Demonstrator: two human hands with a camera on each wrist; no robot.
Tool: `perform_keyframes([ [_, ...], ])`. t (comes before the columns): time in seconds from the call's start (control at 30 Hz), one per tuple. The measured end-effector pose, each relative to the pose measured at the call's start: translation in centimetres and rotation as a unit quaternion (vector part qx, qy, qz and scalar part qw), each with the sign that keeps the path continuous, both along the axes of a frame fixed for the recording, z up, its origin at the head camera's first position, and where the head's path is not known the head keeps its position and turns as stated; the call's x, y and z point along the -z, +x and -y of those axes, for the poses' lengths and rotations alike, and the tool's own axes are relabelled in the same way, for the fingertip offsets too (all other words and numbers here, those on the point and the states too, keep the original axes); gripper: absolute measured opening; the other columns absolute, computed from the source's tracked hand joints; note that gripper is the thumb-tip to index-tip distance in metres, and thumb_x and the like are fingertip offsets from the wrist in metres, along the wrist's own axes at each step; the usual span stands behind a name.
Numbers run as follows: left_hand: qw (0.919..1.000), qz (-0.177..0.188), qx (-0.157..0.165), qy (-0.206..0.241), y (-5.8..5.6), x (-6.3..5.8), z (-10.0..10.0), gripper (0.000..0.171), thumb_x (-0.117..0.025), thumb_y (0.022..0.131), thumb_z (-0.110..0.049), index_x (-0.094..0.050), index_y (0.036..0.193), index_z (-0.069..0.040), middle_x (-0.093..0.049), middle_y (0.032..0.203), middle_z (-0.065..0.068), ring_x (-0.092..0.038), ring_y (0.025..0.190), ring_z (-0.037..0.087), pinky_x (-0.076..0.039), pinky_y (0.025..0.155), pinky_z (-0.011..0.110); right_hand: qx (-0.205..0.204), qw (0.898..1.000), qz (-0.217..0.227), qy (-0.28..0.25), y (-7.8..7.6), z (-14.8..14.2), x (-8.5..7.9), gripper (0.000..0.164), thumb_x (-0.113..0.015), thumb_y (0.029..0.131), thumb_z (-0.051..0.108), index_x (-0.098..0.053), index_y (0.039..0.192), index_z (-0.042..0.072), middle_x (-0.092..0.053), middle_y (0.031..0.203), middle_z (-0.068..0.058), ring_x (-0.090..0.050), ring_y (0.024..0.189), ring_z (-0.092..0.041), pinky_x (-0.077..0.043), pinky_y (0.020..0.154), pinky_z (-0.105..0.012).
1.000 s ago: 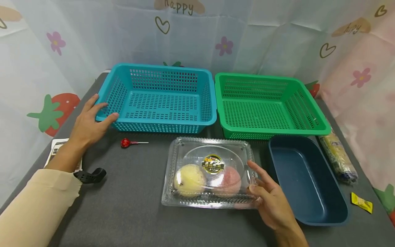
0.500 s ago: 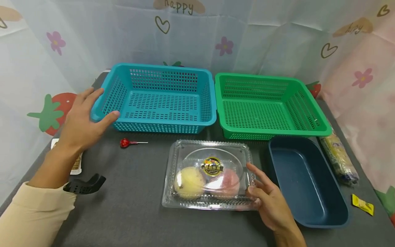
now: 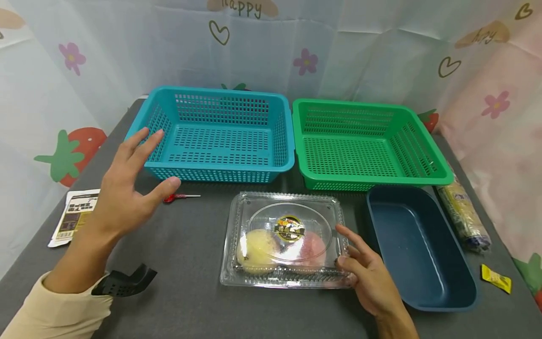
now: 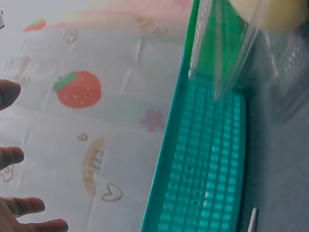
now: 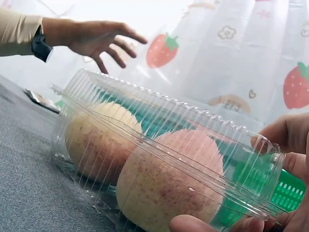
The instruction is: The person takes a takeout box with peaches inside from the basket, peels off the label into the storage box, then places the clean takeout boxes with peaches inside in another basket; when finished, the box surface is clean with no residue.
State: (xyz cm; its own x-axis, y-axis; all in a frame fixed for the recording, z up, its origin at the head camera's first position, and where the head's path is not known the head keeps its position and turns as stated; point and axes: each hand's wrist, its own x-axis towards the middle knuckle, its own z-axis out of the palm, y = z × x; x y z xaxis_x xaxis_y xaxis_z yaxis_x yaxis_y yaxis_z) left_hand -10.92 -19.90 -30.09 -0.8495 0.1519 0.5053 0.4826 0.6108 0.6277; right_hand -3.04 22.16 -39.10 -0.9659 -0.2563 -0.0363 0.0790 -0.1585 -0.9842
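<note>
My right hand (image 3: 370,275) grips the right end of a clear plastic clamshell box (image 3: 241,209) with a round black-and-gold label. Through its lid show two peach-like fruits, a pale yellow one (image 3: 257,252) and a pink one (image 3: 313,249); the right wrist view has both up close. In that view thumb and fingers clasp the box's end. My left hand (image 3: 127,188) hovers, fingers spread and holding nothing, in front of the blue basket's left corner. Its thumb partly covers a red lollipop (image 3: 186,196) on the table.
A blue basket (image 3: 220,167) and a green basket (image 3: 377,181) stand side by side at the back. At right are a navy basin (image 3: 423,249), a wrapped food package (image 3: 463,214) and a small yellow sweet (image 3: 496,278). A printed packet (image 3: 69,221) lies at left.
My left hand has come off the blue basket's left rim and moved right and nearer, uncovering more of the printed packet. My right hand keeps its grip on the box, which has hardly moved.
</note>
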Motion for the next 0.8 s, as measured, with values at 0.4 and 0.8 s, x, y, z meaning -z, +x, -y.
perform_keyframes([
  [0.4, 0.9975, -0.038, 0.053, 0.028, 1.4, 2.2, -2.4, 0.077, -0.058, 0.087, -0.062, -0.042, 0.148, -0.017, -0.028, 0.154, 0.007, -0.025, 0.138, 0.031, -0.028, 0.095, 0.069, 0.013, 1.000, 0.003, 0.015, 0.0, 0.0, 0.1, 0.058, -0.049, 0.095, -0.005, -0.034, 0.149, 0.008, -0.043, 0.117, -0.026, -0.052, 0.086, -0.023, -0.056, 0.061, -0.042],
  [0.8, 0.9958, -0.021, 0.075, 0.049, 2.1, 4.0, -4.3, 0.072, -0.059, 0.090, -0.055, -0.041, 0.149, -0.017, -0.025, 0.155, 0.005, -0.029, 0.137, 0.030, -0.034, 0.092, 0.062, 0.007, 1.000, -0.018, 0.014, -0.1, 0.0, 0.3, 0.058, -0.048, 0.094, -0.008, -0.036, 0.149, 0.008, -0.044, 0.119, -0.027, -0.053, 0.086, -0.020, -0.053, 0.058, -0.032],
])
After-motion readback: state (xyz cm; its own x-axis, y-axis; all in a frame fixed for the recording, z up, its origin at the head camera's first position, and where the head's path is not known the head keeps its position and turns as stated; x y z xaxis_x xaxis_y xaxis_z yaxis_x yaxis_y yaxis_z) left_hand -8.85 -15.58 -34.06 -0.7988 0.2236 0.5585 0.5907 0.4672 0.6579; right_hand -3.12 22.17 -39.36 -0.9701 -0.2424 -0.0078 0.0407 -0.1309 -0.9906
